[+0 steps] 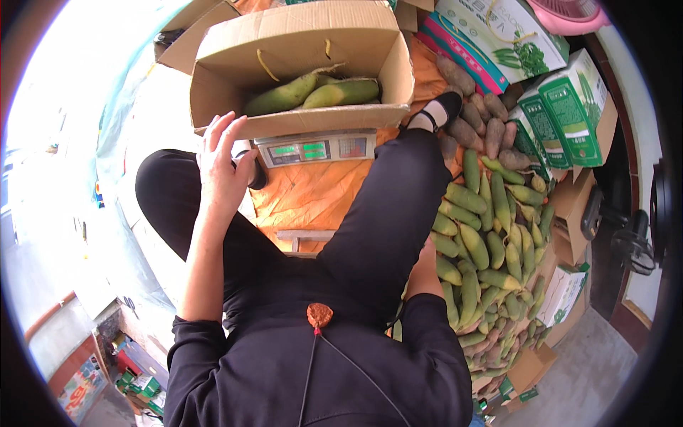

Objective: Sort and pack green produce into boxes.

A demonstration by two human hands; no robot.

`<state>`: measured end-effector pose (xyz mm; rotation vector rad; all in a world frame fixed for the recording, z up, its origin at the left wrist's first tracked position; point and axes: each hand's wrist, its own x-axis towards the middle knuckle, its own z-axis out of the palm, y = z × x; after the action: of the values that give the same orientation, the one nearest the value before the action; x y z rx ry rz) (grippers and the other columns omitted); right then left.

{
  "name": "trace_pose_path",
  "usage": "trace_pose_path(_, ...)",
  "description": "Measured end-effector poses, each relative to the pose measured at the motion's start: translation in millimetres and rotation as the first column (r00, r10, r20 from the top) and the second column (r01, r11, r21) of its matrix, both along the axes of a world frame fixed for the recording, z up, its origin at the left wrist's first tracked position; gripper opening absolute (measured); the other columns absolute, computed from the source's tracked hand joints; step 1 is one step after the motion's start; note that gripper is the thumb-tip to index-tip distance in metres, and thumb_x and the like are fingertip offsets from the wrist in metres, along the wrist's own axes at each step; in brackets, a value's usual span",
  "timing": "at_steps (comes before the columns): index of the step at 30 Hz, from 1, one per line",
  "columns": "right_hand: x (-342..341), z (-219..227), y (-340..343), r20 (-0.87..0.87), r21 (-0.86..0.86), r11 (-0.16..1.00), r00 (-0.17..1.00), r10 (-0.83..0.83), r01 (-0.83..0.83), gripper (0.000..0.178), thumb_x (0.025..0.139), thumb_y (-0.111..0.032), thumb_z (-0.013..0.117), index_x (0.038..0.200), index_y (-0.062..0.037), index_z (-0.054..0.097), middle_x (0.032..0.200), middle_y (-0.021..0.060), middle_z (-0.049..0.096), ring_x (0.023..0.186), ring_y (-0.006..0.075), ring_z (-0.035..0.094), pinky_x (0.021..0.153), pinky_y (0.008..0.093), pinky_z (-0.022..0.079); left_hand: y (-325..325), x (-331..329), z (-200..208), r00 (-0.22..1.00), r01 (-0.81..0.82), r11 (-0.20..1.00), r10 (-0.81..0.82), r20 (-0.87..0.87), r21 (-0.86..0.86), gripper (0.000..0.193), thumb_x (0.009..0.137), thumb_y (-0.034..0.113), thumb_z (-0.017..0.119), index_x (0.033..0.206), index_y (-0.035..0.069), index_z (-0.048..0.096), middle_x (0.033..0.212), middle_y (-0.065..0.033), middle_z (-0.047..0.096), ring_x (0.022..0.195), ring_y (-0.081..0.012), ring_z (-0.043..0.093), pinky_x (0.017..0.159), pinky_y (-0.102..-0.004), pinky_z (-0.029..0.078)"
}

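Note:
An open cardboard box [299,30] with two yellow cord handles rests on a digital scale [318,147] with lit green displays. Long green radishes [345,93] lie inside it. At the box's front left corner is my left hand [226,160], fingers stretched and apart, fingertips at the cardboard edge; whether they touch it I cannot tell. My right hand [428,250] is down past my right thigh, beside a large heap of green radishes [475,245]. My thigh hides most of it, so its fingers and anything in them do not show.
Brownish-purple root vegetables [494,135] are piled by my right foot. Green and white cartons [569,114] stand at the right, near a pink fan [567,16]. An orange sheet [295,203] covers the floor, with a small wooden frame [306,235] between my legs.

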<state>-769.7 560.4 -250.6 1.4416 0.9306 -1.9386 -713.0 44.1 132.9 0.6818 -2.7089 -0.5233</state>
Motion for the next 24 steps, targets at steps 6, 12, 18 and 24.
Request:
trace_pose_path(6,-11,4,-6,-0.006,-0.067,0.997,1.0,0.023,-0.024,0.046,0.087,-0.037,0.066,0.113,-0.0019,0.049,0.103,0.009,0.053,0.088,0.0233,0.052,0.08,0.0361,0.045,-5,8,1,0.998,-0.046,0.998,0.048,0.035,-0.033,0.055,0.075,0.005,0.068,0.127,0.011,0.052,0.135,-0.0105,0.046,0.132,-0.0336,0.036,0.107,-0.0473,0.028)
trace_pose_path(12,2,10,18,-0.104,-0.096,0.995,0.994,-0.037,0.027,0.042,0.088,-0.033,0.065,0.113,-0.003,0.05,0.106,0.0087,0.053,0.095,0.024,0.053,0.081,0.0376,0.046,0,-7,-6,1.0,-0.005,1.0,0.005,-0.011,0.01,0.055,0.074,0.005,0.069,0.126,0.011,0.052,0.134,-0.0097,0.047,0.131,-0.0327,0.037,0.107,-0.0474,0.028)
trace_pose_path(18,11,99,-24,-0.155,0.102,0.993,0.987,-0.039,0.055,0.027,0.089,-0.018,0.065,0.109,-0.004,0.054,0.098,0.0068,0.058,0.087,0.0206,0.056,0.073,0.0358,0.048,1,-5,-3,0.999,-0.015,1.0,0.016,-0.039,0.023,0.054,0.074,0.004,0.069,0.126,0.011,0.053,0.133,-0.0102,0.048,0.131,-0.0334,0.037,0.106,-0.0471,0.03)
trace_pose_path(24,-57,221,-59,-0.524,0.471,0.869,0.746,0.412,-0.149,0.025,0.089,-0.007,0.06,0.112,-0.0006,0.054,0.101,0.0042,0.063,0.077,0.0126,0.059,0.064,0.0273,0.047,3,-1,-1,0.999,-0.006,1.0,0.008,-0.054,0.022,0.054,0.075,0.003,0.067,0.126,0.011,0.053,0.133,-0.0106,0.048,0.131,-0.0339,0.038,0.106,-0.0474,0.03)
